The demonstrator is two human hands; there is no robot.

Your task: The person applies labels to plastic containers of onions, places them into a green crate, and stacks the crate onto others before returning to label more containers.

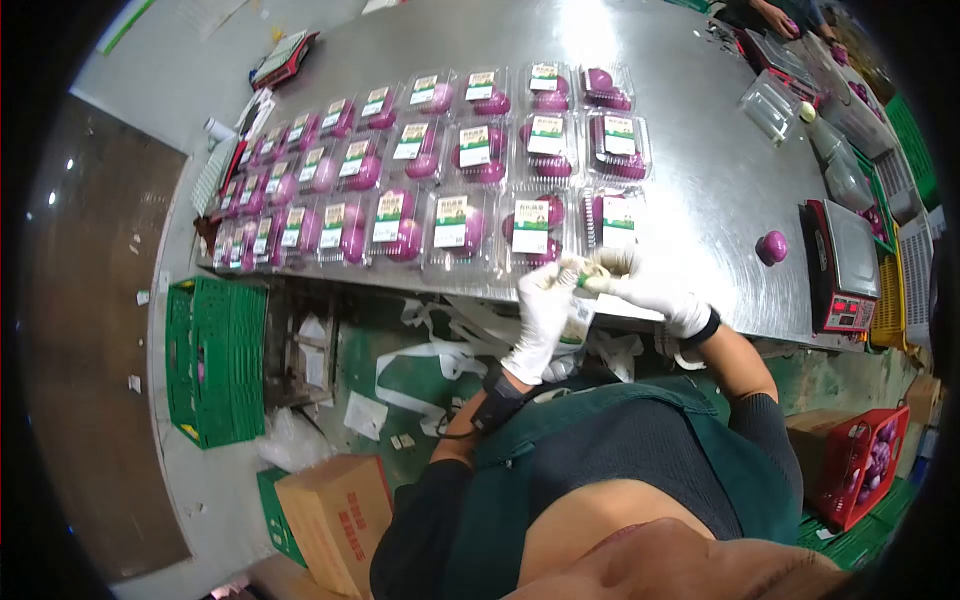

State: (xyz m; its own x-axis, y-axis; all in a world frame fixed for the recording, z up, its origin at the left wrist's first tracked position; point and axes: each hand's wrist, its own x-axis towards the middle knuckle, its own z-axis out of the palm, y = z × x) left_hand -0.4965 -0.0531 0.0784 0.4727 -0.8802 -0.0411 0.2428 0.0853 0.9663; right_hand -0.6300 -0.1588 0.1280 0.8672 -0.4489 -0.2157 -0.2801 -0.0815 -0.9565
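My left hand [543,308], in a white glove, is closed at the table's front edge. My right hand [652,288], also gloved in white, is closed beside it, and the fingertips of both hands meet around a small label piece [584,281] with green on it. Below them hangs a printed strip [577,324]. Just behind my hands stand clear packs of purple round produce with white and green labels, the nearest being one pack [533,228] and another pack [614,216] at the right end of the front row.
Packs fill several columns on the metal table [700,190]. At the right are a loose purple piece [772,247], a red scale [846,265] and empty clear boxes [772,106]. Another person's hand [775,18] shows at top right. Green crates [215,362] stand at left.
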